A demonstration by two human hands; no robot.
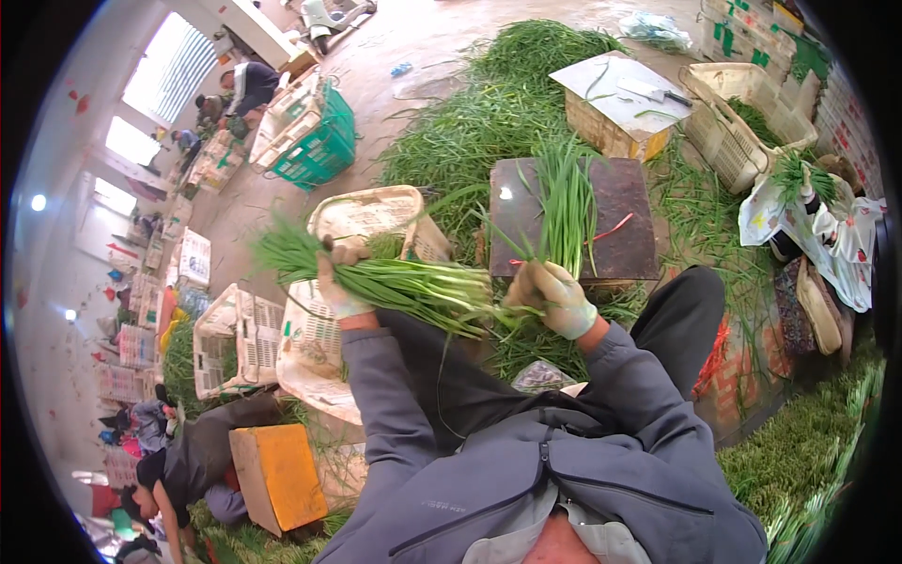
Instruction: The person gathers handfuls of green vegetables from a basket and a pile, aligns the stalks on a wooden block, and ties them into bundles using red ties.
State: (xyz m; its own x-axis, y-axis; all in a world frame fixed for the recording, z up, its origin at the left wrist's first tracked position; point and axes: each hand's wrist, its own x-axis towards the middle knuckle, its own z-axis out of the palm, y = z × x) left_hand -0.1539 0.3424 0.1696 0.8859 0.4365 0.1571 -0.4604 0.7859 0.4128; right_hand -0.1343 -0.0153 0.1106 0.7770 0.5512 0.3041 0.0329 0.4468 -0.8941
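Observation:
My gloved left hand [344, 278] grips a thick bundle of garlic chives [416, 285]. Its leafy ends point left and its pale stem ends lie to the right, above my lap. At those stem ends, my gloved right hand [557, 299] has thumb and fingers closed on a few loose chive leaves [520, 319]. Just beyond the right hand, a smaller bunch of chives [568, 197] lies on a dark board [624, 187] that tops a low stand. A red tie [612, 229] runs out from under that bunch.
A large chive heap [486, 120] spreads behind the board. A cleaver [652, 90] lies on a white-topped box [599, 77]. Plastic crates [384, 208] stand at left, with a yellow-sided box [282, 479] below. A co-worker's hand [807, 185] holds greens at right; other people work at left.

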